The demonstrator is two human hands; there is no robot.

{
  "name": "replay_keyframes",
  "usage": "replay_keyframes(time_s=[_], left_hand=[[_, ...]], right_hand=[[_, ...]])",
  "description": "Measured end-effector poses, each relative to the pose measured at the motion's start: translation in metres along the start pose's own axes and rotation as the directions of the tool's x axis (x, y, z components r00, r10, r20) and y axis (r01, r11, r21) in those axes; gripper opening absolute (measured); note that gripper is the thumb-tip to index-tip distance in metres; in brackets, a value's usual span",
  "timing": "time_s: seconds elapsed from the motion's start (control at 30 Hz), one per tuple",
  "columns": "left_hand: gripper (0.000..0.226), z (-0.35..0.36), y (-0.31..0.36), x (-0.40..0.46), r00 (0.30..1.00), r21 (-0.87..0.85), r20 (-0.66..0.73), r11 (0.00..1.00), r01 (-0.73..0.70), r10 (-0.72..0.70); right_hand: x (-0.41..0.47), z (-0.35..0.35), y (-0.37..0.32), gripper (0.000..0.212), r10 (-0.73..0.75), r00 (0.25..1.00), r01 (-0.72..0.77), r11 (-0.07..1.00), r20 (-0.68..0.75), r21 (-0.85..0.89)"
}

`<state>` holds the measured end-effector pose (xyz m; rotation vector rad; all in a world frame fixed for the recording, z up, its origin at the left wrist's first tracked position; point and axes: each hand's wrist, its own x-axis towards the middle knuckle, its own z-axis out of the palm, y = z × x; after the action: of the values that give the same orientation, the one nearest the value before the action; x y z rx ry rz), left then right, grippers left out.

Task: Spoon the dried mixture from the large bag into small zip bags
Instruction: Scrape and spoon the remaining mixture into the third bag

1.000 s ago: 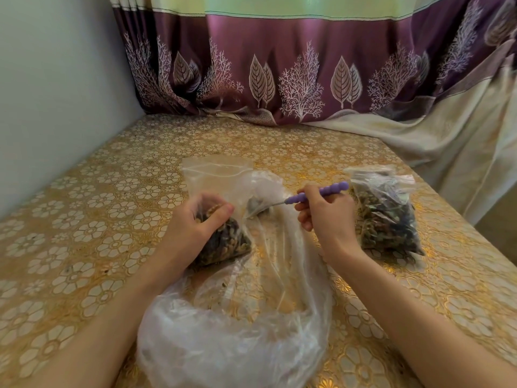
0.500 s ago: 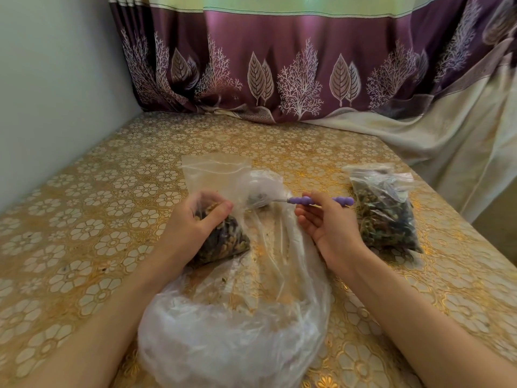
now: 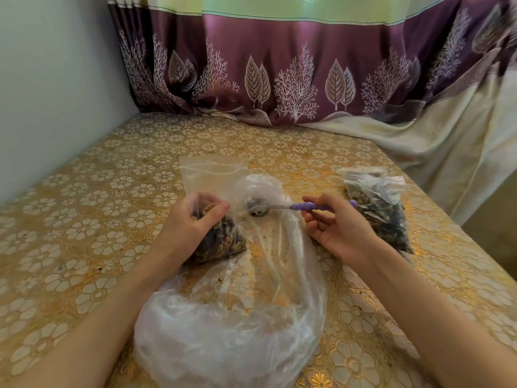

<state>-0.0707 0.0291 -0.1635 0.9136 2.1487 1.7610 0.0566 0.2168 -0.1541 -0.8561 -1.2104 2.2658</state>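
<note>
While the left hand point(image 3: 195, 222) grips the half-filled small zip bag point(image 3: 215, 219) by its middle, the right hand point(image 3: 338, 228) pinches the purple-handled spoon point(image 3: 302, 205), its loaded bowl inside the large clear bag point(image 3: 232, 312) lying between the arms. A filled zip bag point(image 3: 377, 208) rests far right on the gold floral tablecloth point(image 3: 98, 219). Mid-transfer, I judge: next, lift the spoonful clear and tip it into the held bag's mouth.

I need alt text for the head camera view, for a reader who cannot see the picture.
A person's right hand holds a purple-handled metal spoon loaded with dried mixture, while the left hand grips a small clear zip bag, partly filled. A large clear plastic bag lies between the arms on a gold floral tablecloth; a second filled bag lies right.
</note>
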Motion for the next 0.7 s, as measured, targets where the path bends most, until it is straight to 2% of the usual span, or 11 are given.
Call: replay_keyframes(time_s=[0.37, 0.7], left_hand=[[0.015, 0.000, -0.002, 0.002, 1.000, 0.002, 0.001, 1.000, 0.005, -0.005], [0.021, 0.000, -0.004, 0.004, 1.000, 0.024, -0.008, 1.000, -0.007, 0.007]], right_hand=[[-0.002, -0.014, -0.006, 0.018, 0.080, 0.997, -0.081, 0.997, 0.007, 0.012], [-0.013, -0.024, -0.012, 0.016, 0.063, 0.998, -0.063, 0.998, -0.003, -0.001]])
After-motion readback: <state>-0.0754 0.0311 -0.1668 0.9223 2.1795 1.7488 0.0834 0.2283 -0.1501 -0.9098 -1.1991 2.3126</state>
